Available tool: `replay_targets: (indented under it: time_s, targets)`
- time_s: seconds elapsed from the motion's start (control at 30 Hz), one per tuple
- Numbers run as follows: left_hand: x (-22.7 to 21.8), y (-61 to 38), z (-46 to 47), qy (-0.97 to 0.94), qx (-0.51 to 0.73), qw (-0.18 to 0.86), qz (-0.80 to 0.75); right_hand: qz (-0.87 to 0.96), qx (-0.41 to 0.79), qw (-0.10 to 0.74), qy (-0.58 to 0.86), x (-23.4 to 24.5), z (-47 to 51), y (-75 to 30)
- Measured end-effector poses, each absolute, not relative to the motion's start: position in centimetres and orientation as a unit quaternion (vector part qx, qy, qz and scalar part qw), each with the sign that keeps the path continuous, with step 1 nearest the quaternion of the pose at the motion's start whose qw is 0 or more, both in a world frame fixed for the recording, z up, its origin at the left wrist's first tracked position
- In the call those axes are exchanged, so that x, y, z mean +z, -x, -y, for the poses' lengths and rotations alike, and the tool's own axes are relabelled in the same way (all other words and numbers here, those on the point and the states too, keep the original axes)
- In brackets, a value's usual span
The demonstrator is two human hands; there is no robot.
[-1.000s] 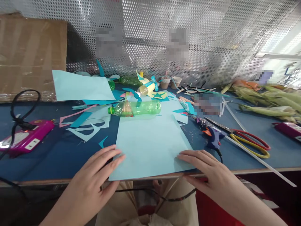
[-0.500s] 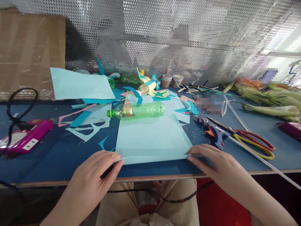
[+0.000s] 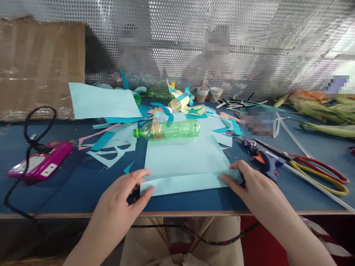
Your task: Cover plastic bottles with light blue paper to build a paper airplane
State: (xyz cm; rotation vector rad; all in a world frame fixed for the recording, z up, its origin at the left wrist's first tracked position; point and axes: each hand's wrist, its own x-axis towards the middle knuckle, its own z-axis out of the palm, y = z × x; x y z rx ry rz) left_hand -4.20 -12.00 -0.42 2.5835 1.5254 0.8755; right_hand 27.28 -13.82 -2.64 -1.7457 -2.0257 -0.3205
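A light blue sheet of paper lies in front of me, its near edge turned up into a flap. My left hand pinches the flap's left end between thumb and fingers. At the right end, my right hand grips the same flap, thumb in front. A clear green plastic bottle with a green cap lies on its side across the far part of the sheet, its cap pointing left.
Left are a purple power strip with a black cable and paper scraps. To the right lie a glue gun, scissors and corn husks. Behind stand a small bottle model, paper cups and a cardboard box.
The sheet's near edge has been folded up and over into a wider flap, both hands holding its ends. The view has shifted slightly, so everything sits a little further right.
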Motion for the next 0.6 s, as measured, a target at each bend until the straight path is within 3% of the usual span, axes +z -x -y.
replay_targets:
  time_s: [0.2, 0.6]
  targets:
    - [0.0, 6.2, 12.1, -0.809, 0.270, 0.094, -0.514, 0.736, -0.137, 0.216, 0.627, -3.6, 13.9, -27.6]
    - [2.3, 9.1, 9.4, -0.847, 0.254, -0.036, -0.466, 0.744, -0.160, 0.242, 0.602, -3.1, 13.7, -27.0]
